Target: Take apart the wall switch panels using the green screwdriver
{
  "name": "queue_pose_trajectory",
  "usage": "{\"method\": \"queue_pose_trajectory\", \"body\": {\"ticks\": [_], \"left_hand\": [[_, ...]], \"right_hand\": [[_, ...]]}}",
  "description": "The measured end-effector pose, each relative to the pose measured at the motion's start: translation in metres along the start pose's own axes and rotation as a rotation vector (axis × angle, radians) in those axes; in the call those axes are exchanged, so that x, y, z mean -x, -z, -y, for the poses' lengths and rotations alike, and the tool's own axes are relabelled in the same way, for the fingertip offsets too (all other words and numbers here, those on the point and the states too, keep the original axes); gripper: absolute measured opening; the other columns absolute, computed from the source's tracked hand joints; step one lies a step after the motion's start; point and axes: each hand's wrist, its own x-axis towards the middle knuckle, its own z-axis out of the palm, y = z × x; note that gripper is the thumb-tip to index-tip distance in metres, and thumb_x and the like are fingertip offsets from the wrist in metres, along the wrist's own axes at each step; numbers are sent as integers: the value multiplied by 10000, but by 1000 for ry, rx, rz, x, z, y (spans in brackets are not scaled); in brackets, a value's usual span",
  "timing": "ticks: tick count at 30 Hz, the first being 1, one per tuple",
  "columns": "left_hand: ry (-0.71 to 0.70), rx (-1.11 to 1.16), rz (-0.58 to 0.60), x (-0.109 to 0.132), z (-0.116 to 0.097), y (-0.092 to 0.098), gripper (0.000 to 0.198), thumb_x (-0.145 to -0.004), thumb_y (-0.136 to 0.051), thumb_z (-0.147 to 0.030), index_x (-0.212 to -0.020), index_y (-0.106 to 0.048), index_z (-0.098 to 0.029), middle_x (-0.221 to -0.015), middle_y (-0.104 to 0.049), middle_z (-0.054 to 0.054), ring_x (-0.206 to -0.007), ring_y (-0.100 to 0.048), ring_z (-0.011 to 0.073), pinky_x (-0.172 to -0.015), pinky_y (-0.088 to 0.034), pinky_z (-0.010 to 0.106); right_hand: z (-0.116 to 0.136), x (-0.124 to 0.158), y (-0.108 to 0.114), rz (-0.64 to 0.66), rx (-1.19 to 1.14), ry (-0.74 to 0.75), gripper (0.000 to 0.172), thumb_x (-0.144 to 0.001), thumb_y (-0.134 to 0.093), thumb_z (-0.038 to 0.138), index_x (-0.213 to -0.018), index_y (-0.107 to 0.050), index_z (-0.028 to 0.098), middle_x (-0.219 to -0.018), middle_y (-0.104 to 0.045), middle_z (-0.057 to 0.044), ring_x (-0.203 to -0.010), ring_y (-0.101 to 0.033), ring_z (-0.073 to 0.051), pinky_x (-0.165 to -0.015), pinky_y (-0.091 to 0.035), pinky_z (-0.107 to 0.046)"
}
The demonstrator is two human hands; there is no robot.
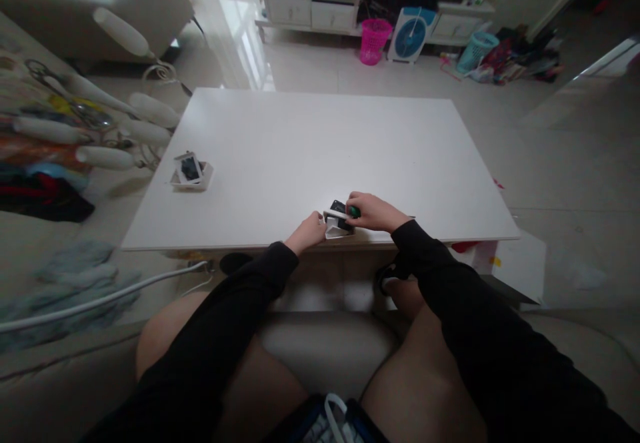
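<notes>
Near the front edge of the table, a small white box [340, 233] stands between my hands with its lid [339, 215] raised. A flat black piece [337, 205] shows at the lid; what it is I cannot tell. My left hand [307, 231] has its fingers closed at the box's left side. My right hand [373, 211] pinches a small dark-green object [355, 211] at the right end of the lid. Its fingertips hide part of that object and of the lid.
Farther left on the white table [300, 136] sits another small white box [193, 175] with a dark item in its tilted upper part. A floor lamp [145, 123] stands beside the table's left edge. Beyond are a pink basket [375, 41] and a blue fan [411, 35].
</notes>
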Motion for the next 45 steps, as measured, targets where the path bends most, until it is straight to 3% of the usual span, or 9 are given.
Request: {"method": "queue_pose_trajectory", "body": {"ticks": [7, 14, 20, 30, 37, 45], "left_hand": [[0, 183, -6, -9, 9, -6, 249, -993, -509, -158, -1241, -495, -148, -638, -633, -22, -546, -670, 164, -574, -530, 246], [-5, 234, 6, -13, 14, -6, 140, -969, -561, -149, -1085, -489, -178, -661, -632, -26, -529, -666, 147, -548, -532, 234], [7, 244, 5, -13, 14, -6, 235, -964, -545, -119, -1177, -465, -176, -672, -631, -33, -528, -665, 140, -552, -538, 232], [4, 241, 12, -12, 13, -5, 258, -984, -565, -175, -1223, -468, -172, -659, -647, -27, -560, -690, 165, -610, -576, 270], [6, 226, 27, -10, 12, -6, 325, -973, -586, -176, -1269, -452, -152, -667, -644, -22, -557, -689, 162, -570, -548, 243], [33, 273, -1, -10, 10, -6, 339, -936, -621, -131, -1244, -483, -151, -698, -647, -31, -511, -675, 140, -561, -544, 226]], "right_hand": [[12, -1, -3, 80, 67, 25, 22, -830, -703, 162, -834, -720, 176, -927, -618, -48, -750, -543, -149, -680, -346, -271], [17, -2, -6, 117, 155, 35, 60, -816, -717, 176, -867, -750, 181, -1070, -640, -71, -755, -558, -146, -653, -338, -287], [13, 0, 0, 146, 177, 9, 98, -827, -794, 279, -882, -782, 199, -1124, -630, -72, -755, -569, -146, -628, -337, -298], [9, -1, -2, 94, 119, 12, 100, -839, -772, 246, -812, -703, 179, -1036, -600, -55, -731, -542, -131, -672, -367, -284], [10, -1, 0, 62, 93, 13, 133, -885, -754, 304, -884, -705, 181, -1017, -601, -55, -754, -548, -146, -682, -361, -281], [2, 1, 10, -170, 141, -110, 130, -949, -651, 298, -893, -681, 185, -998, -614, -70, -807, -572, -182, -705, -380, -300]]}}
